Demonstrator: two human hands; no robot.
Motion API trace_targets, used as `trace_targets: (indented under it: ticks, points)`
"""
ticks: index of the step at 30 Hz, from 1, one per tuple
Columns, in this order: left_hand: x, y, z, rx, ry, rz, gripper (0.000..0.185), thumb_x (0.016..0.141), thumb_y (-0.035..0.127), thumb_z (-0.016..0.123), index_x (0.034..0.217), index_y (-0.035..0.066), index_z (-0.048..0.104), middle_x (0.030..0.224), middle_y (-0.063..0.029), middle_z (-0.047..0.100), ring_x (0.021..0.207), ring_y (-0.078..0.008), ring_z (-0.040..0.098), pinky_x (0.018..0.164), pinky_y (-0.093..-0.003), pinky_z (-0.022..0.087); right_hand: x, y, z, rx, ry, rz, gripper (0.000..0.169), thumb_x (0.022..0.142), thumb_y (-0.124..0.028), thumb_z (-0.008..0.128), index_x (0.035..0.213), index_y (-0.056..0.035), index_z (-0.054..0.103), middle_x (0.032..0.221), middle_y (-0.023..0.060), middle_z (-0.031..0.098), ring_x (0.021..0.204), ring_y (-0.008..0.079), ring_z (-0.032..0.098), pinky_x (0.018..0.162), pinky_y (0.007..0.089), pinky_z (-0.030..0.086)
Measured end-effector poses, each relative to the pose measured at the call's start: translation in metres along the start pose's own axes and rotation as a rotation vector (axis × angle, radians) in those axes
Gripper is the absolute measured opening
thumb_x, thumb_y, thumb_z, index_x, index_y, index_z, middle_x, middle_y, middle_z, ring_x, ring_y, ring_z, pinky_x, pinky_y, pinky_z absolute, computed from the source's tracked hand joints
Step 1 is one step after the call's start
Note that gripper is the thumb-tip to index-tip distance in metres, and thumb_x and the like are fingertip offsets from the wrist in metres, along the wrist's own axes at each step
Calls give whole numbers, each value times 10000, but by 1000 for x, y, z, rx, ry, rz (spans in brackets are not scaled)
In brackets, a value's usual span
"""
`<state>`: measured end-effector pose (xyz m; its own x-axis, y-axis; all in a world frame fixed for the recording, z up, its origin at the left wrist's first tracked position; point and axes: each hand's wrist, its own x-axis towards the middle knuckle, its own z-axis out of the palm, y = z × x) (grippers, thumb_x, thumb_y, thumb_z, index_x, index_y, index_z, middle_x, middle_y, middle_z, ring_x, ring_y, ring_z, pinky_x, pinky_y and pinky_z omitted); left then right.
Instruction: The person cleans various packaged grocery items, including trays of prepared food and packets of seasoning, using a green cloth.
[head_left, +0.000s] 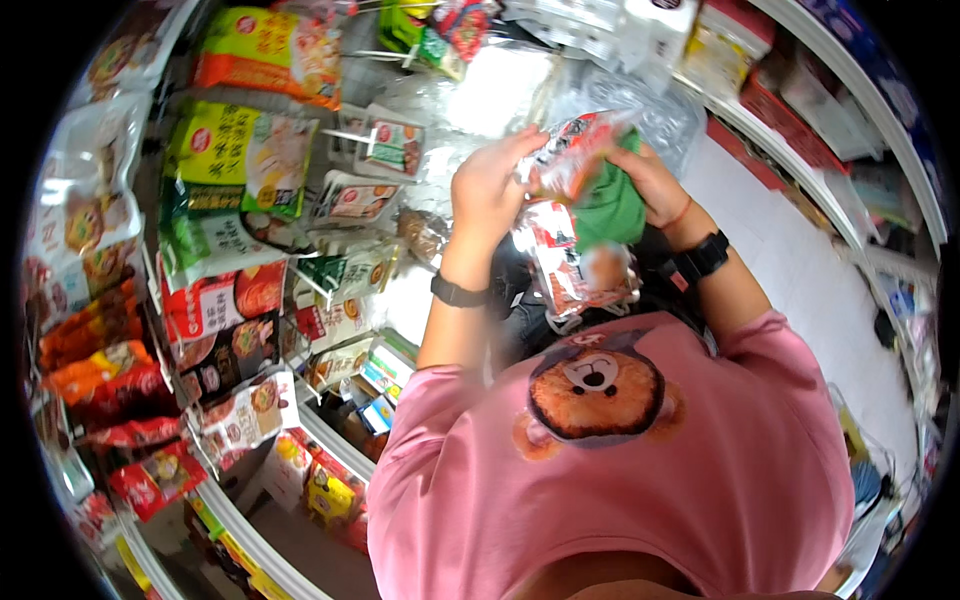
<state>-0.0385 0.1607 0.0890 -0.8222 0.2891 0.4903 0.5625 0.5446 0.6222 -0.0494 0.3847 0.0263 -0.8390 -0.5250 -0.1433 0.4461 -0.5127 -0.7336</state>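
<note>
My left hand (487, 184) grips the left edge of a clear plastic food packet with red print (571, 154). On the other side, my right hand (656, 180) holds a green cloth (613, 199) against that same packet. Below them, near my lap, is another shiny packet with red and white print (559, 262); what supports it is hidden. Both wrists wear black bands. Some of the packets and the cloth are blurred.
Bagged foods hang on metal hooks at the left, among them a green and yellow bag (236, 161). A white shelf edge (817, 187) curves along the right. Clear plastic wrapping (637, 97) lies beyond my hands. A cardboard-like box (289, 469) stands on the lower left shelf.
</note>
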Motion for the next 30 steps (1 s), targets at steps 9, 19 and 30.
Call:
trace_targets:
  ticks: [9,19,30]
  points:
    - [-18,-167,-10,-366,372,-673,287,829,130,680,1068,-6,598,964,-85,661,770,-161,623,712,-303,500,6,26,-30,-72,217,84,413,941,-244,590,1275,-18,501,1142,45,596,1023,141,570,869,272,470]
    - [-25,-221,13,-504,519,-697,437,849,137,646,1240,-15,524,1108,-118,610,957,-194,579,859,-313,452,8,29,-45,-145,353,115,357,931,-228,608,1205,-10,537,1076,32,613,959,117,583,832,265,474]
    - [4,-211,-3,-563,537,-811,234,973,287,543,1014,57,551,903,-6,616,761,-84,572,688,-257,478,12,29,-46,-207,327,120,316,931,-243,611,1155,-25,560,1025,27,627,900,117,596,786,268,486]
